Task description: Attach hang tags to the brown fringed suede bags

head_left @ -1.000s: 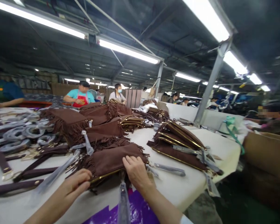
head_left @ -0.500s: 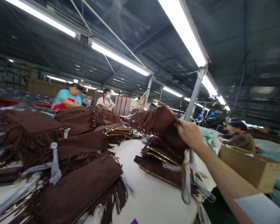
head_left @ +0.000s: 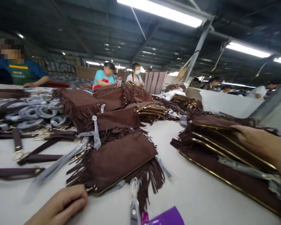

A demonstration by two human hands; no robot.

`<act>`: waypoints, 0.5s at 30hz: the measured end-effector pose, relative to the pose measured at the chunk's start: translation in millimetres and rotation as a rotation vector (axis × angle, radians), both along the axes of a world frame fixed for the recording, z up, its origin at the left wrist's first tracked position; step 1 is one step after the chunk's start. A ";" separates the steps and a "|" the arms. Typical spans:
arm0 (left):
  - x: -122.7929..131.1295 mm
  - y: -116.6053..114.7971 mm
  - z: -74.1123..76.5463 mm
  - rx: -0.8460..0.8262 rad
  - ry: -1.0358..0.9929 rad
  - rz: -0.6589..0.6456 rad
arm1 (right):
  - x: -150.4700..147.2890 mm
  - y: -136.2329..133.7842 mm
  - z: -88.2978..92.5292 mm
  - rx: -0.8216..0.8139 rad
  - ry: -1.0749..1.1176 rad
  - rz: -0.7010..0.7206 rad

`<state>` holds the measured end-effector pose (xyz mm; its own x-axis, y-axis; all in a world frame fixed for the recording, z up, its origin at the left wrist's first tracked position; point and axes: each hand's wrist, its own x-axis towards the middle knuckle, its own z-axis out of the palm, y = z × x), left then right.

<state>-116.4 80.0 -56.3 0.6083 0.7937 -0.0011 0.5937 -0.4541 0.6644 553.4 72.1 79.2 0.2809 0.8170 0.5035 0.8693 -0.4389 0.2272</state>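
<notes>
My left hand is curled closed on the white table, its knuckles against the metal clasp end of a brown fringed bag. What its fingers hold, if anything, is hidden. At the right, my right hand grips the edge of the top brown fringed bag on a stack; its fingertips are partly hidden. Gold zippers run along the edges of the stacked bags. A plastic-wrapped strap with a metal clip lies in front of the nearer bag.
More fringed bags are heaped behind. Brown straps and coiled wrapped straps cover the left side. A purple packet lies at the front edge. Co-workers stand beyond the table; another person is at far left.
The view has swung left. The bag that my right hand held raised now lies lower on the right stack, the hand still at its edge. My left hand has come into view.
</notes>
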 end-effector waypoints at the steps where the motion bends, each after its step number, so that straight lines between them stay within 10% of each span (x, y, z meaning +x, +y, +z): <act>1: 2.5 -2.0 8.6 -0.017 0.027 -0.018 | -0.1 -1.5 2.4 -0.009 -0.015 -0.016; 7: 54.5 -13.7 32.1 0.130 0.153 -0.088 | -104.7 -12.3 10.1 0.014 -0.119 0.082; 15: 140.3 -16.1 42.5 0.554 0.379 -0.370 | -283.5 1.9 -97.2 -0.318 0.548 0.405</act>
